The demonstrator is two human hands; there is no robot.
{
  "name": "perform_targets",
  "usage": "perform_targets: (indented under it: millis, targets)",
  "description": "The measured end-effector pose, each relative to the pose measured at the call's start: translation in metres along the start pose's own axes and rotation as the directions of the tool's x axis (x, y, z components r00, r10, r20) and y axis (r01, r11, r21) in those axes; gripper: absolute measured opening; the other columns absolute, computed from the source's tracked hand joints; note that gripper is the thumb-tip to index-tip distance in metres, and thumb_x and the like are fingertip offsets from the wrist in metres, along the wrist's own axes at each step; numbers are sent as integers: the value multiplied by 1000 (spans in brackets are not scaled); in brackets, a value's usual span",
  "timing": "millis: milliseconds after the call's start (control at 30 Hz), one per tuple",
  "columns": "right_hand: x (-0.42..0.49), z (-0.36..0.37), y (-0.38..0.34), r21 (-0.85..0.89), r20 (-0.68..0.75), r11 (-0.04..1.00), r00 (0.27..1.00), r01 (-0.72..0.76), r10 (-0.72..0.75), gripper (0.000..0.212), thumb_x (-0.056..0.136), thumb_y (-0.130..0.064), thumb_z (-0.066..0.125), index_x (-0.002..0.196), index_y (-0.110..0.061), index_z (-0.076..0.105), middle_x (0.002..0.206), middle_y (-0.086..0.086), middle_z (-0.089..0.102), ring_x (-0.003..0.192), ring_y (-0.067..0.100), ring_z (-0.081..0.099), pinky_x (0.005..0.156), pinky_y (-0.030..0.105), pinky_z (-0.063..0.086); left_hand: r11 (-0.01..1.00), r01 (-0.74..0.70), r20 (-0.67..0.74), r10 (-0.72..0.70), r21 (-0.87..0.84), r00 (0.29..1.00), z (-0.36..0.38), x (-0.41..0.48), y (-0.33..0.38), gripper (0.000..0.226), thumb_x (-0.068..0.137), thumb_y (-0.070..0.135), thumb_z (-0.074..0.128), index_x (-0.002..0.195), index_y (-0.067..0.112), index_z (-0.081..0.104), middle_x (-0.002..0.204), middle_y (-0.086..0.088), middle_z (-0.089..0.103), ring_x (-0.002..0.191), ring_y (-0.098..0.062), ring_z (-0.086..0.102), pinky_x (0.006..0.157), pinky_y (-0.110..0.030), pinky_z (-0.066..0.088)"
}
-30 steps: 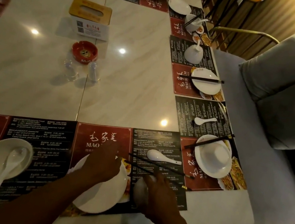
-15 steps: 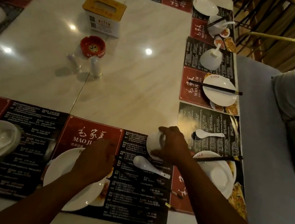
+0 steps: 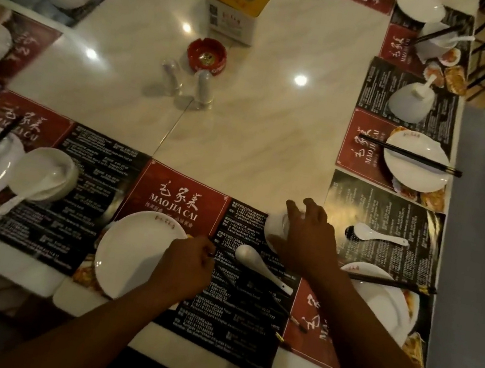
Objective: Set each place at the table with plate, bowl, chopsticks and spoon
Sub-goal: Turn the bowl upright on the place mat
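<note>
Near place setting at the worktop's (image 3: 260, 128) front edge

The plate (image 3: 131, 258) lies left, the spoon (image 3: 254, 259) just right of it, and the bowl (image 3: 274, 226) behind the spoon under the right hand (image 3: 305, 240). The chopsticks (image 3: 265, 301) run rightward from the left hand (image 3: 184, 267), in front of the spoon. The ashtray (image 3: 207, 56) sits mid-worktop, before the tissue box (image 3: 234, 4).

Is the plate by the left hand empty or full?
Empty: the plate shows bare white surface; the left hand covers only its right edge.
</note>
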State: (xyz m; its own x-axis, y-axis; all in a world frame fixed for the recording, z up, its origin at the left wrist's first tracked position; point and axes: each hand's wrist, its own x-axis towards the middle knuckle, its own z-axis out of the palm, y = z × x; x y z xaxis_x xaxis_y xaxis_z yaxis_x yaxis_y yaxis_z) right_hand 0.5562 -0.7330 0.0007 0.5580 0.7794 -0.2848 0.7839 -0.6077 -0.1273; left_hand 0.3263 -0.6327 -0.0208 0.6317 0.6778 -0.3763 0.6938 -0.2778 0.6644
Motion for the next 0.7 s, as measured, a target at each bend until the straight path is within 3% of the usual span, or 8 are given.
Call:
perform_targets:
  millis: [67, 100, 167, 233, 333, 500, 633, 700]
  targets:
    - [-22, 7, -7, 14, -183, 998, 981, 69, -65, 43, 85, -42, 68, 121, -21, 59, 122, 7, 56, 105, 24, 56, 82, 40, 54, 999, 27, 22, -27, 20, 999, 12, -6, 5, 13, 88, 20, 66, 100, 25, 68, 87, 11, 69, 75, -3, 64, 72, -27, 58]
    - [-37, 14, -10, 39, -188, 994, 978, 98, -89, 26, 87, -37, 67, 109, -23, 64, 106, 1, 62, 88, 17, 59, 71, 34, 55, 998, 62, 28, -63, 20, 998, 18, -8, 8, 10, 88, 20, 66, 97, 25, 68, 86, 10, 68, 75, -4, 64, 72, -28, 58]
    - [-65, 34, -19, 115, -12, 987, 994, 108, -108, 11, 91, -33, 61, 99, -26, 64, 94, -5, 66, 74, 11, 60, 61, 27, 52, 987, 159, 34, -160, 31, 986, 29, -10, 12, 5, 88, 23, 64, 85, 25, 67, 80, 10, 66, 74, -6, 63, 70, -28, 57]
    - [-90, 62, -24, 126, 169, 980, 970, 155, -175, 20, 94, -28, 57, 112, -22, 64, 109, 1, 67, 92, 18, 65, 76, 31, 53, 964, 261, 96, -265, 48, 960, 37, -9, 14, 14, 88, 28, 62, 77, 22, 68, 76, 6, 67, 72, -11, 65, 72, -32, 57]
    - [-111, 91, -29, 94, 193, 979, 962, 181, -196, 31, 94, -24, 59, 124, -16, 57, 125, 6, 59, 109, 22, 60, 92, 33, 51, 910, 412, 206, -394, -51, 896, 45, -8, 13, 17, 85, 34, 66, 80, 18, 70, 81, -2, 73, 77, -22, 71, 77, -39, 60]
    - [-119, 94, -36, 233, 163, 969, 979, 85, -125, 24, 91, -28, 64, 114, -24, 61, 117, -3, 62, 101, 13, 62, 85, 24, 50, 807, 519, 243, -463, -282, 852, 52, -11, 12, 24, 87, 33, 71, 82, 10, 71, 71, -6, 74, 63, -23, 74, 67, -43, 63]
    - [-121, 82, -43, 455, 172, 889, 973, 59, -153, 19, 90, -35, 67, 107, -27, 66, 107, -8, 68, 91, 3, 61, 79, 14, 47, 810, 459, 236, -396, -365, 887, 48, -12, 13, 19, 92, 28, 66, 78, 16, 71, 71, -2, 74, 66, -21, 74, 71, -46, 62]
    - [-119, 78, -43, 485, 129, 874, 987, 19, -92, 13, 93, -36, 62, 104, -31, 65, 105, -12, 65, 88, 0, 58, 77, 14, 47, 867, 377, 173, -337, -325, 925, 37, -11, 10, 17, 93, 30, 64, 81, 22, 71, 76, 2, 74, 71, -19, 73, 74, -44, 62]
